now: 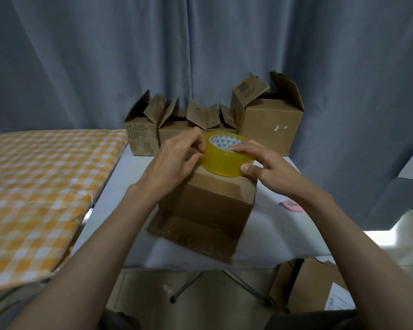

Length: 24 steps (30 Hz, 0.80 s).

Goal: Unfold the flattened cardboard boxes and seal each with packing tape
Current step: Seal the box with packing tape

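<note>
Both forearms outstretched, R hand (264, 166) gripping tape roll (224, 159) atop box (212, 203), L hand (177, 158) pinching its edge.

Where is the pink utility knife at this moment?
In the head view, the pink utility knife lies on the white table, right of the cardboard box, just beyond the right forearm.

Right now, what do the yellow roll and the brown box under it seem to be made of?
The yellow tape roll looks like glossy translucent plastic film: light shines through it, and its core is printed, probably card. The brown box looks like matte cardboard, with creased flaps and a shiny strip, likely tape, on its lower flap.
</note>
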Available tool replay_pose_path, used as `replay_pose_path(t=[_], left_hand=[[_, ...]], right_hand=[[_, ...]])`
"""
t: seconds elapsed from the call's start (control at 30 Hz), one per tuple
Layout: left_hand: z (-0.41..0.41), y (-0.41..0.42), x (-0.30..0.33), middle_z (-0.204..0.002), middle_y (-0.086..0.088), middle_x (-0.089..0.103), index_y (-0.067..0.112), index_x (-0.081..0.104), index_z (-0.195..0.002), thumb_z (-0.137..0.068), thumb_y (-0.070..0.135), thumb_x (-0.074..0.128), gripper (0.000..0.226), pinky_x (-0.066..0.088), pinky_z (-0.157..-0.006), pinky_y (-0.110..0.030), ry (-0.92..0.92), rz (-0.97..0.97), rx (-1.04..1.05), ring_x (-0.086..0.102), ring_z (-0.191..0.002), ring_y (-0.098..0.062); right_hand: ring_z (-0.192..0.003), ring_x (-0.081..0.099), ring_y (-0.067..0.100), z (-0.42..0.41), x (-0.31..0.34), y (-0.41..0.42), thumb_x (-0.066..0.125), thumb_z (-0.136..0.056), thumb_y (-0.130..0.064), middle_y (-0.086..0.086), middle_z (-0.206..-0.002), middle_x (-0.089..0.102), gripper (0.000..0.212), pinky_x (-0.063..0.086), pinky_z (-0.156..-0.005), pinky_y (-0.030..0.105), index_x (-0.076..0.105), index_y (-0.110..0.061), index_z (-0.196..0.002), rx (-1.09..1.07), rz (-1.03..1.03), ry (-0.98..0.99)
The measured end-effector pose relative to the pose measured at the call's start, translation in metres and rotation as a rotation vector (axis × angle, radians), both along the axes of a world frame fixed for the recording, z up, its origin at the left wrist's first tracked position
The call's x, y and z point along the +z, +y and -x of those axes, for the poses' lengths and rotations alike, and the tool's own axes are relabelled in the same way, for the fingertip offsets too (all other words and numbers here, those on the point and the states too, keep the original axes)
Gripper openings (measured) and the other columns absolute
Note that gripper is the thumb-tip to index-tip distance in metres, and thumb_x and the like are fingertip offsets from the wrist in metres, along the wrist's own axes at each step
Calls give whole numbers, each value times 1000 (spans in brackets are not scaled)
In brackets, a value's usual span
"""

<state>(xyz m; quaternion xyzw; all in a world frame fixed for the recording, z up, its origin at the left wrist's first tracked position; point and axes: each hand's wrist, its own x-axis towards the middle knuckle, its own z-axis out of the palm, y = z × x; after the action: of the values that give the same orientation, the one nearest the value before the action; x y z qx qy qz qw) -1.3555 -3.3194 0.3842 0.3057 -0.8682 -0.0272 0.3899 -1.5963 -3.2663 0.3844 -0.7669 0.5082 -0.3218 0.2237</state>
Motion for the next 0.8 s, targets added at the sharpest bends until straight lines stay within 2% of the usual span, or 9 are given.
replay_pose_path(t=[0.13,0.2,0.27,0.4,0.5,0.6,0.67,0.8], left_hand=[[-6,6,5,-98,12,50,19,49,-95,-89,6,64,20,49,-82,-26,-50,25,-53,52,-92,-4],[-4,13,8,-95,10,48,18,48,-95,-89,5,61,19,49,-77,-31,-56,61,-80,51,-88,-8],[0,21,9,-93,7,48,17,47,-97,-88,4,61,21,50,-73,-32,-30,45,-108,51,-83,-11],[-1,24,9,-96,6,54,23,48,-105,-87,7,70,33,53,-72,-24,186,-171,-54,58,-81,-12],[0,18,8,-96,3,58,23,50,-105,-85,8,74,35,47,-66,-15,319,-204,33,59,-74,-12],[8,17,8,-95,1,59,23,51,-104,-84,7,74,35,45,-64,-14,380,-218,59,58,-72,-13],[12,17,12,-94,0,59,21,52,-105,-84,8,75,34,44,-65,-12,406,-218,41,58,-75,-10],[18,16,29,-89,2,59,16,51,-107,-85,10,74,33,45,-73,-15,453,-225,-15,59,-84,-7]], right_hand=[[-122,41,8,-1,-3,-4,47,-90,-33,-12,-129,44,44,37,-95,16,47,-40,-133,-3,7,34],[-114,42,8,-1,-3,-7,46,-90,-33,-16,-121,44,45,34,-89,8,46,-38,-135,-31,43,27],[-110,42,9,-1,-1,-9,45,-91,-36,-20,-113,42,47,33,-84,10,44,-37,-138,-58,63,37],[-113,41,11,-5,3,-10,47,-87,-45,-9,-123,42,54,35,-84,22,45,-30,-139,-77,29,83],[-108,43,12,-13,5,-9,59,-78,-49,-6,-123,44,57,36,-79,25,47,-27,-129,-134,90,115],[-104,42,13,-19,5,-10,75,-76,-38,-3,-117,43,56,34,-71,20,48,-24,-123,-207,146,131],[-103,41,15,-23,8,-11,79,-75,-28,-2,-114,41,54,35,-70,22,48,-20,-118,-259,200,138],[-106,39,16,-26,31,-9,80,-70,-19,-2,-111,39,51,40,-86,37,48,-17,-110,-369,331,130]])
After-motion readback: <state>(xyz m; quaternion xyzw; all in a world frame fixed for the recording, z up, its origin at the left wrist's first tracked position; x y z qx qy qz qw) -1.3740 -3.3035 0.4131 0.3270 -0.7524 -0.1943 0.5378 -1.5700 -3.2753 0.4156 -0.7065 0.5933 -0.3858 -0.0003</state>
